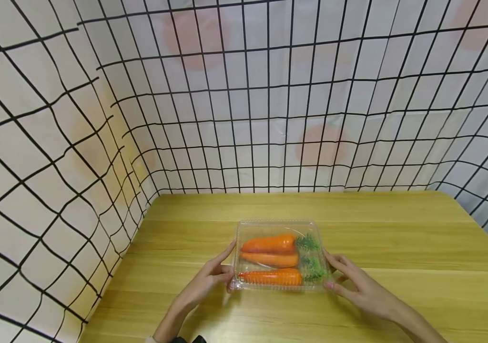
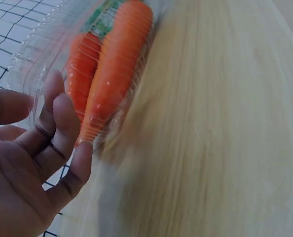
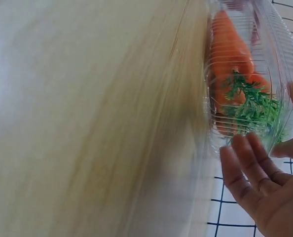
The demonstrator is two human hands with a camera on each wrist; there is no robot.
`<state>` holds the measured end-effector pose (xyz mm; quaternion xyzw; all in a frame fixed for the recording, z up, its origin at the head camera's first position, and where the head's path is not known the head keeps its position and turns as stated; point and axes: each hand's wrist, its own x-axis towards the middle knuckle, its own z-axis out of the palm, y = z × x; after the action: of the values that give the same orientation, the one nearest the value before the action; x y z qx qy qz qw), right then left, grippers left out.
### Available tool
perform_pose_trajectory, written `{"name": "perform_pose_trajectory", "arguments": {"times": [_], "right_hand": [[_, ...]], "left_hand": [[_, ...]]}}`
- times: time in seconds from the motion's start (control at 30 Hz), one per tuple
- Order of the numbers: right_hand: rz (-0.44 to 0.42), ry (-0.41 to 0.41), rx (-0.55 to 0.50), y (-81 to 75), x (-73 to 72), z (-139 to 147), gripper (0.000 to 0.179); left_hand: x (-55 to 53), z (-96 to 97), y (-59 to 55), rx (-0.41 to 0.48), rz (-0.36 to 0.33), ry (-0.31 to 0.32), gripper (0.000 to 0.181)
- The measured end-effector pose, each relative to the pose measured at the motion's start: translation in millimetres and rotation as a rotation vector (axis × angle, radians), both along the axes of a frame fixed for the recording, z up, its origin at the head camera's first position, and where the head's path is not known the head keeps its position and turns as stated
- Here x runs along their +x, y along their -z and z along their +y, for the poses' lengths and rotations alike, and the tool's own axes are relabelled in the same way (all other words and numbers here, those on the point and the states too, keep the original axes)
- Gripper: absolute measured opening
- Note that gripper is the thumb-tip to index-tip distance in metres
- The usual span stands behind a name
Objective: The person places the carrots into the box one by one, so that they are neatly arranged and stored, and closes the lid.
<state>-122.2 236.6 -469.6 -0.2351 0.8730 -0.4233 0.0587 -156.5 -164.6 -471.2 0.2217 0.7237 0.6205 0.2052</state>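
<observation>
A clear plastic clamshell box (image 1: 271, 227) is held near the middle of the wooden table, its lid closed. Inside lie three orange carrots (image 1: 271, 277) with green leafy tops (image 1: 312, 274) pointing right. My left hand (image 1: 201, 285) grips the box's left edge, with thumb and fingers on either side of it. At the opposite edge, my right hand (image 1: 361, 289) holds the box near its front right corner. Both wrist views show fingertips on the ribbed plastic wall. Whether the box's underside touches the table, I cannot tell.
A yellowish wooden table (image 1: 398, 238) spreads around the box. Black wire grid panels (image 1: 269, 119) backed with pale sheeting stand along its back, left and right sides. Something small and black (image 1: 188, 339) shows by the left forearm at the bottom edge.
</observation>
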Motion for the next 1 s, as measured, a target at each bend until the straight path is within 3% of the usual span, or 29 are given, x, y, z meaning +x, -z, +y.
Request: {"name": "perform_pose_trajectory", "arguments": {"times": [0.13,0.4,0.53,1.0], "right_hand": [[0.000,-0.058,-0.052,2.4,-3.1,3.0,0.070],[-0.161,-0.193,-0.292,6.6,-6.8,3.7,0.074],[-0.196,-0.241,-0.368,8.2,-8.4,3.0,0.074],[-0.193,-0.202,-0.508,18.1,-6.3,0.4,0.074]], "left_hand": [[0.1,-3.4,2.3,0.038,-0.010,0.041,0.077],[0.0,-7.9,5.4,0.118,-0.037,0.138,0.093],[-0.4,-9.7,8.5,0.150,-0.034,0.164,0.094],[-3.2,-10.7,16.4,0.215,0.006,0.200,0.096]]}}
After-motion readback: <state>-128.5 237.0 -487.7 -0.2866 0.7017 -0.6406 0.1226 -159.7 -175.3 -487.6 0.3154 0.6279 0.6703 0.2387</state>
